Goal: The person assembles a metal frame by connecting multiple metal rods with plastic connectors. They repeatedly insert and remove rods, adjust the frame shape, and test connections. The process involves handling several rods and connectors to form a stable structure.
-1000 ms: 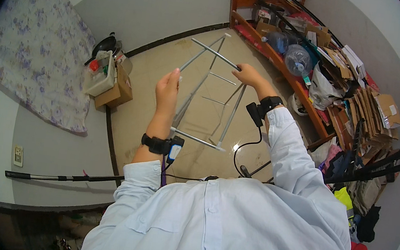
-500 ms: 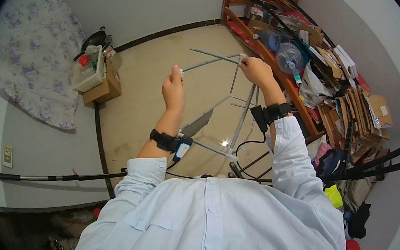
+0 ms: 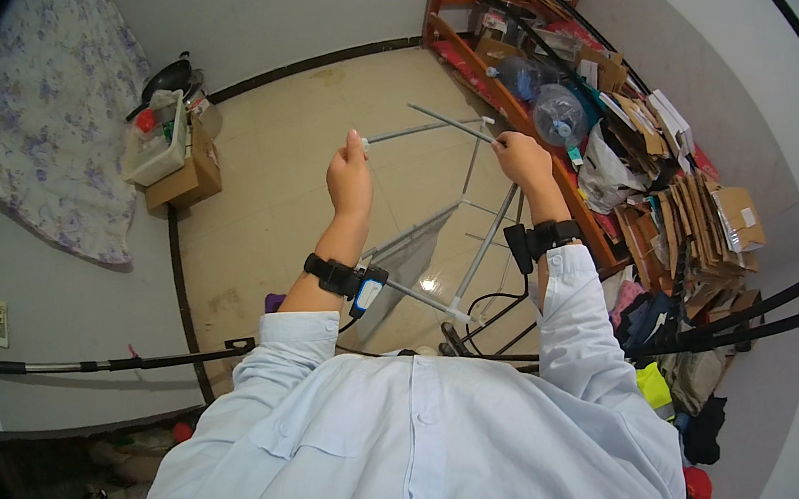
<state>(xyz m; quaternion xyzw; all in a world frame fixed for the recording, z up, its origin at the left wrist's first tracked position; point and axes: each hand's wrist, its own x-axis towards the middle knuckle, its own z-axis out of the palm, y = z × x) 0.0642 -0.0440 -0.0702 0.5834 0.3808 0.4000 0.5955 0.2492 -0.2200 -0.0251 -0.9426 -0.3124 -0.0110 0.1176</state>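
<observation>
A rack frame of thin grey tubes (image 3: 487,246) with white plastic corner joints stands in front of me. My left hand (image 3: 349,180) is closed round a corner joint (image 3: 364,145) at its upper left, thumb pointing up. My right hand (image 3: 524,161) pinches one end of a loose-looking grey tube (image 3: 449,121). That tube slants up to the left and crosses over the frame's top bar. Just left of my right fingers is another white joint (image 3: 487,121), on the frame's far top corner. A grey mesh-like sheet (image 3: 409,251) hangs within the lower frame.
At right, a wooden bed frame (image 3: 581,213) is piled with flattened cardboard (image 3: 711,225), clear plastic bottles (image 3: 559,114) and bags. A cardboard box (image 3: 190,169) and a white bin (image 3: 162,150) stand by the left wall. A black pole (image 3: 112,360) juts out at lower left.
My right hand has shifted right and slightly down with the tube, away from the far corner joint. The view has swung a little; my left hand keeps its hold.
</observation>
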